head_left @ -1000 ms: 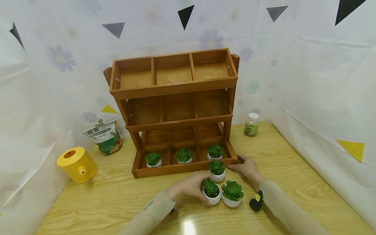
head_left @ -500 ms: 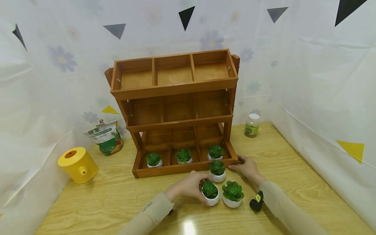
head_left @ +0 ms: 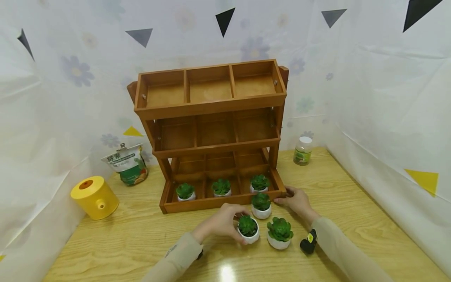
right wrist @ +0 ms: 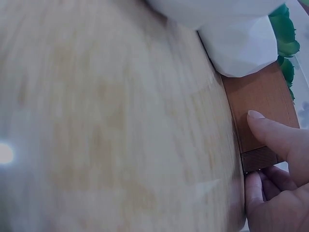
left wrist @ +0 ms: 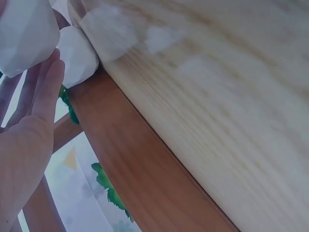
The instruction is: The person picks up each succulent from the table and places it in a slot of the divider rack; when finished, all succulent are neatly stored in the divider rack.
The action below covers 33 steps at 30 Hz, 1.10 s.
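My left hand grips the white pot of a small potted succulent, thumb on the near side and fingers behind. The pot fills the top left corner of the left wrist view. My right hand pinches the front right corner of a three-tier wooden plant stand; in the right wrist view the thumb lies on its front board and the other fingers curl round the end. One more potted succulent stands against the stand's front, and a larger one stands nearer me.
Three potted succulents, one of them at the left, sit in the bottom tier's compartments. At the left are a yellow watering can and a clipped bag. A white-lidded jar stands back right. White sheeting walls the table.
My left hand has moved left with its potted succulent, widening the gap to the larger one. My right hand stays at the stand's corner.
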Motion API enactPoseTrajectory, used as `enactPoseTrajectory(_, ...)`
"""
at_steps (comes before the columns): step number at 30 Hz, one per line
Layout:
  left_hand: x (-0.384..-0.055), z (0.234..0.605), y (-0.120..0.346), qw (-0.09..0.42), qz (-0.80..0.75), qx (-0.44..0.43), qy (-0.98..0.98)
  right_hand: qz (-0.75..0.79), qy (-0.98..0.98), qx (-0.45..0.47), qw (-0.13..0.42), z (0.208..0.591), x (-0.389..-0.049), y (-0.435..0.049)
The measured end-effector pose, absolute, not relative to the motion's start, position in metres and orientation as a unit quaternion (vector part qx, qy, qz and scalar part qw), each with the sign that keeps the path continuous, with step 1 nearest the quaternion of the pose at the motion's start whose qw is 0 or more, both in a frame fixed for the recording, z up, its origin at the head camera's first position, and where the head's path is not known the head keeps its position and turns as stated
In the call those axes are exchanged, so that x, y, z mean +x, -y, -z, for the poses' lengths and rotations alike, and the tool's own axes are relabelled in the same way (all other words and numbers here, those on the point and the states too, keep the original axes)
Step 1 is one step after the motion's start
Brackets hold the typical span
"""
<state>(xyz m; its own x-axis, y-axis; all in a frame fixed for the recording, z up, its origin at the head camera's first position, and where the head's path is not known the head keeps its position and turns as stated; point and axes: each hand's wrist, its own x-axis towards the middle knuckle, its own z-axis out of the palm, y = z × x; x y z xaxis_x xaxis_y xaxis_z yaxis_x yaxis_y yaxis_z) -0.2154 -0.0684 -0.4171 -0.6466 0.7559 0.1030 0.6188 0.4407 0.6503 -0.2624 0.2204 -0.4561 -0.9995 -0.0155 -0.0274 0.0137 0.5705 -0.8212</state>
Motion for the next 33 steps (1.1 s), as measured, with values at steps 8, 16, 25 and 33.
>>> enactPoseTrajectory(8,-0.210,0.412,0.075,0.078,-0.366,0.396,-0.839,0.468,-0.883,-0.006,0.017,0.456,-0.261,-0.221)
enactPoseTrajectory(16,-0.204,0.407,0.083,0.012,-0.423,0.381,-0.822,0.468,-0.883,-0.006,0.018,0.455,-0.261,-0.221)
enactPoseTrajectory(25,-0.205,0.385,0.103,-0.084,-0.454,0.358,-0.811,0.467,-0.884,-0.001,0.022,0.457,-0.261,-0.221)
enactPoseTrajectory(33,-0.211,0.367,0.125,-0.171,-0.502,0.270,-0.804,0.471,-0.882,-0.005,0.023,0.455,-0.262,-0.220)
